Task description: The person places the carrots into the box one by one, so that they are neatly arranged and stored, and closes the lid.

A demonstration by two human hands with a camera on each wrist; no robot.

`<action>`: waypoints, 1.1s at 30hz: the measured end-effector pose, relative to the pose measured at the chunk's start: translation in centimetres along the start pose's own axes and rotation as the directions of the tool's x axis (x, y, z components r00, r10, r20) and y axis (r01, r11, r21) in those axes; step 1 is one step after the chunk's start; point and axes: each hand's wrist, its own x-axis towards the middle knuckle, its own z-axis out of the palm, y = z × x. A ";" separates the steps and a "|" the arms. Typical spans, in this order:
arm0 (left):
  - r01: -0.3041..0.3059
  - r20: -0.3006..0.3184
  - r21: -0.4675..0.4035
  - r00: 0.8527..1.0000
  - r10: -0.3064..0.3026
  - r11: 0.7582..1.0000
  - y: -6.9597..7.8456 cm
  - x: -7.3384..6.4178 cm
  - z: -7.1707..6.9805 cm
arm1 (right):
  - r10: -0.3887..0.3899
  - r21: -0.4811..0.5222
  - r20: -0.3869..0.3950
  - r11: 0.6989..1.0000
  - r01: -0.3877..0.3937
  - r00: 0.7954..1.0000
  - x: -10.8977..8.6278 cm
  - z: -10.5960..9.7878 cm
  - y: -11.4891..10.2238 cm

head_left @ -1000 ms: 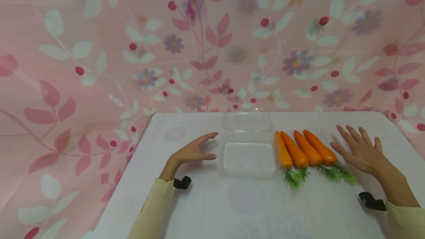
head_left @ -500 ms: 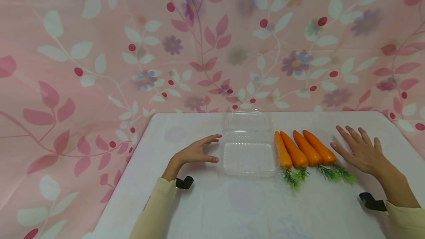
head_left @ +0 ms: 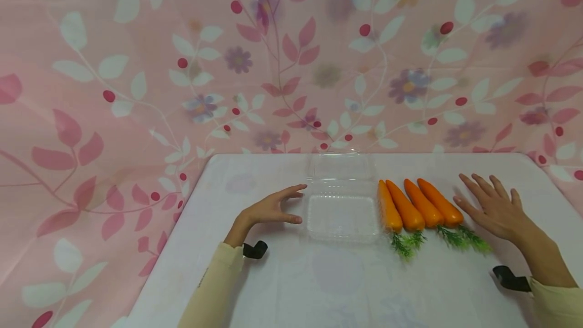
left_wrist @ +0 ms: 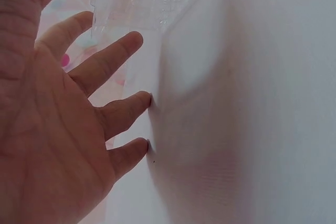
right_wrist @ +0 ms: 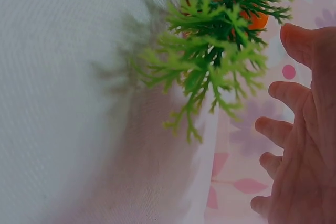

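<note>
The person's left grip (head_left: pixel 271 209) holds nothing; its thumb and fingers are parted just left of a clear, rectangular plastic container (head_left: pixel 342 216), contact uncertain. The container's clear lid (head_left: pixel 340 167) lies folded back, farther away. The right grip (head_left: pixel 500 211), also holding nothing, has outstretched fingers. To its left, between both grips, four orange, tapering carrots (head_left: pixel 423 204) with feathery green tops lie on the white-covered tabletop (head_left: pixel 337 287). The container stands ready; with every carrot outside it, handling appears not yet begun.
</note>
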 end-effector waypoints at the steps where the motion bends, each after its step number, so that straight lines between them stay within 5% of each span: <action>1: 0.000 0.002 -0.002 1.000 0.000 1.000 0.0 0.0 0.0 | -0.004 0.002 -0.002 1.000 0.004 1.000 0.0 0.0 0.0; 14: 0.008 0.062 -0.036 0.998 -0.006 0.999 -0.3 0.2 0.0 | -0.101 0.086 -0.075 0.990 0.108 0.992 -0.1 -0.1 0.1; 25: 0.044 0.098 -0.053 0.994 -0.039 0.998 -0.1 0.1 -0.2 | -0.017 0.212 -0.029 0.977 0.022 0.999 -0.2 -0.6 -1.1; 33: 0.065 0.104 -0.045 0.993 -0.060 0.997 -0.1 0.1 -0.2 | -0.025 0.192 -0.063 0.981 0.037 0.998 -0.1 -0.4 -1.6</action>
